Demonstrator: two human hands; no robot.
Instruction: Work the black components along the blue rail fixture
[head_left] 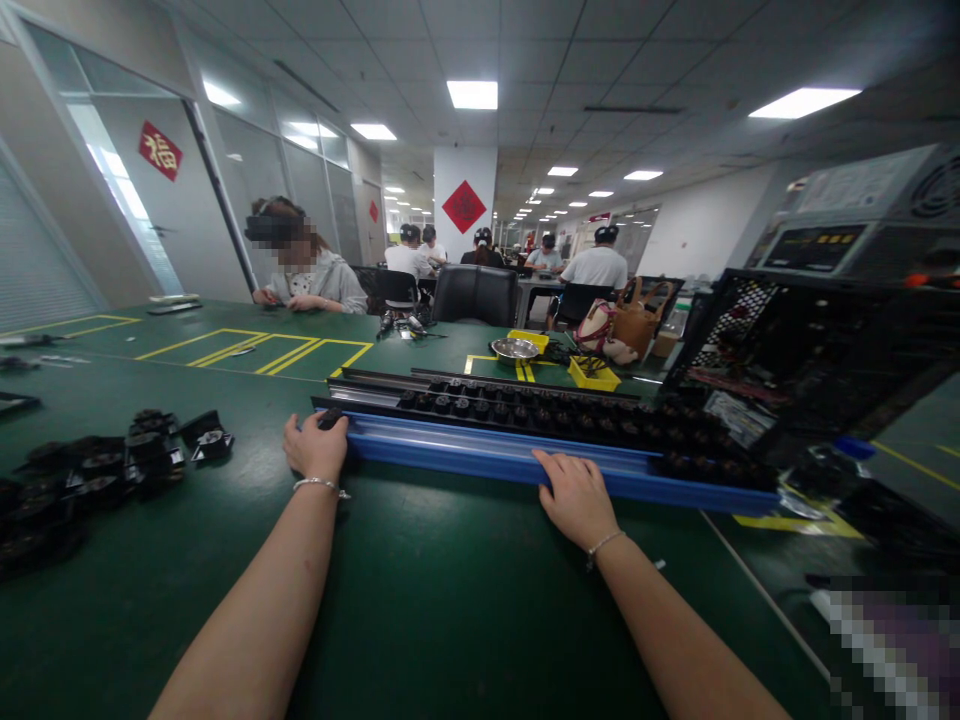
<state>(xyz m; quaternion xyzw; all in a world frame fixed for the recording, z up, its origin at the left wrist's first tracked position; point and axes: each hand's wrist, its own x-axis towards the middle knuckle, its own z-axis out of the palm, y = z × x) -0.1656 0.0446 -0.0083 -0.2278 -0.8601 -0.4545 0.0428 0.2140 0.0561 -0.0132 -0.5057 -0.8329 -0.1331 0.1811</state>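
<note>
A long blue rail (480, 455) lies across the green table (420, 600), with a black tray (540, 412) of several small round black parts just behind it. My left hand (316, 447) is closed at the rail's left end, pinching a small black part against it. My right hand (574, 497) rests on the rail's front edge near its middle, fingers curled over it. Both wrists wear thin bracelets.
A heap of black parts (97, 470) lies at the left. A black mesh-sided computer case (795, 370) stands at the right. Yellow bins (592, 375) and a metal bowl (514, 349) sit behind the tray. A person (304, 275) works at the far left; others sit further back.
</note>
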